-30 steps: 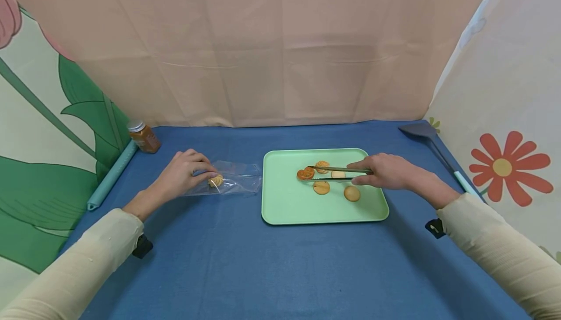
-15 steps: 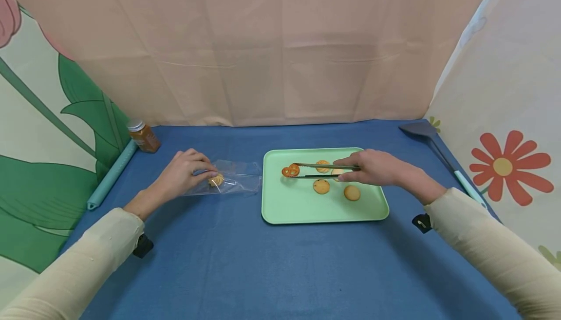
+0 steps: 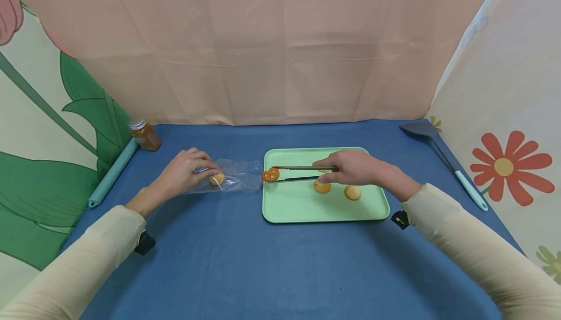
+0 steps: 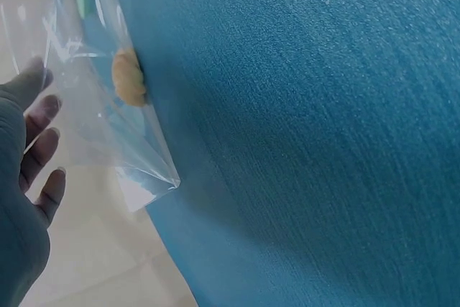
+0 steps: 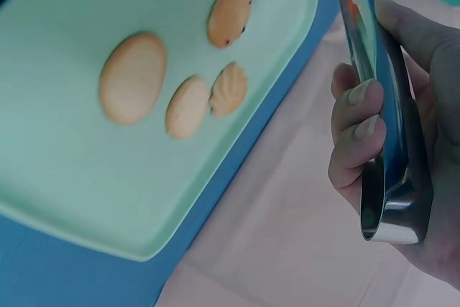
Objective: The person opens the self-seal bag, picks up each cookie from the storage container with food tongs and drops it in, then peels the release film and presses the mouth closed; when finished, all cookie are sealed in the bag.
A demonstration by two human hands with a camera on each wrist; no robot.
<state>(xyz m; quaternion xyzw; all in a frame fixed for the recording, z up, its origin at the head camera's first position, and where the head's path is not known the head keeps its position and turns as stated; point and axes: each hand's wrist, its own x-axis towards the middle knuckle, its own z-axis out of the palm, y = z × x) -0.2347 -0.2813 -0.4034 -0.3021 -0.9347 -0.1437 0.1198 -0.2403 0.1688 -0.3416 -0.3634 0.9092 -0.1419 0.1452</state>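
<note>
My left hand [image 3: 186, 170] pinches a clear plastic bag [image 3: 241, 176] left of the tray; a swirled cookie [image 3: 216, 178] lies inside it. In the left wrist view the bag [image 4: 100, 116] stretches out past my fingers. A pair of metal tongs [image 3: 298, 168] is in my right hand [image 3: 355, 166], its tips gripping a pretzel [image 3: 270, 174] above the left rim of the green tray [image 3: 289, 208], close to the bag's right end. In the right wrist view several cookies lie on the tray, among them a plain round one [image 5: 133, 78] and a dotted one [image 5: 230, 14].
A spatula [image 3: 451, 161] lies along the right side of the blue cloth [image 3: 245, 266]. At the back left, a brown jar with a silver lid [image 3: 146, 136] leans by a rolled light-blue mat [image 3: 114, 174]. Fabric walls stand behind and at both sides.
My right hand has moved left across the tray, carrying the pretzel in the tongs from among the cookies to the left rim. The left hand and bag stay nearly where they were.
</note>
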